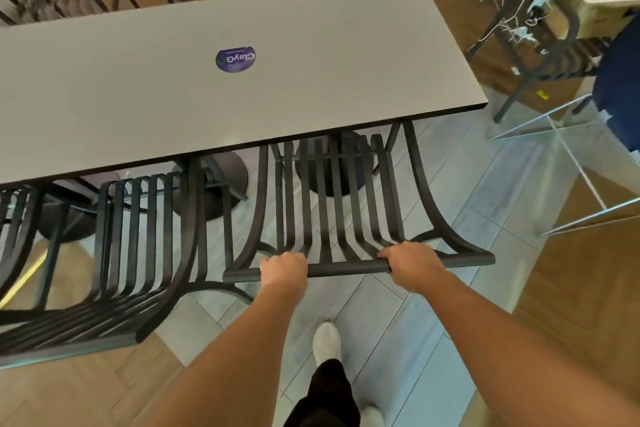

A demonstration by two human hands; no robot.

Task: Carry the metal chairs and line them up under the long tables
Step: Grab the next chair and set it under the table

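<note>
From the head view, both hands grip the top rail (358, 267) of a metal chair (332, 204), the left hand (283, 269) toward the rail's left end, the right hand (412, 263) right of its middle, each with fingers curled over the bar. The chair sits straight ahead of the person, its seat already partly beneath the near edge of the long surface (242, 87). The rail's long axis runs left to right, roughly parallel to that edge, so the coming move looks like a straight push forward. A second chair (138, 246) stands just beside it on the left, similarly tucked. Both hands seem about equally near.
</note>
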